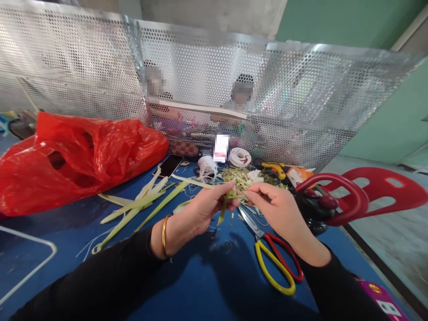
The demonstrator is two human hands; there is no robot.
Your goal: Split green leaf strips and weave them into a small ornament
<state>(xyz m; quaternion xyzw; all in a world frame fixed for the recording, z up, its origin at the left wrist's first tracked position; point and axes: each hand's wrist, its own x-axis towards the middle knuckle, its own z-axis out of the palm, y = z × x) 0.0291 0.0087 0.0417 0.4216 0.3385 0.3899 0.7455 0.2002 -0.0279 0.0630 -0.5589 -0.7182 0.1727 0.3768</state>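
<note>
Above the middle of the blue table, my left hand (pixel 203 205) is closed on a small bundle of folded green leaf strips (pixel 230 196). One pale strip end sticks out to the left and a short green end hangs below. My right hand (pixel 276 207) pinches a strip at the bundle's right side, thumb against fingers. Just under my right hand lie scissors (pixel 267 243) with one yellow and one red handle, blades pointing away. Long pale green leaf strips (pixel 143 198) are spread on the table left of my left hand. My left fingertips are partly hidden behind the bundle.
A red plastic bag (pixel 83 156) fills the left. Behind my hands are a dark phone (pixel 169 165), white thread (pixel 207 168), a ribbon spool (pixel 240 157), leaf scraps (pixel 239 177) and a yellow-handled tool (pixel 274 168). A black pot (pixel 310 205) with a red handle stands right. A perforated metal screen (pixel 200 71) closes the back.
</note>
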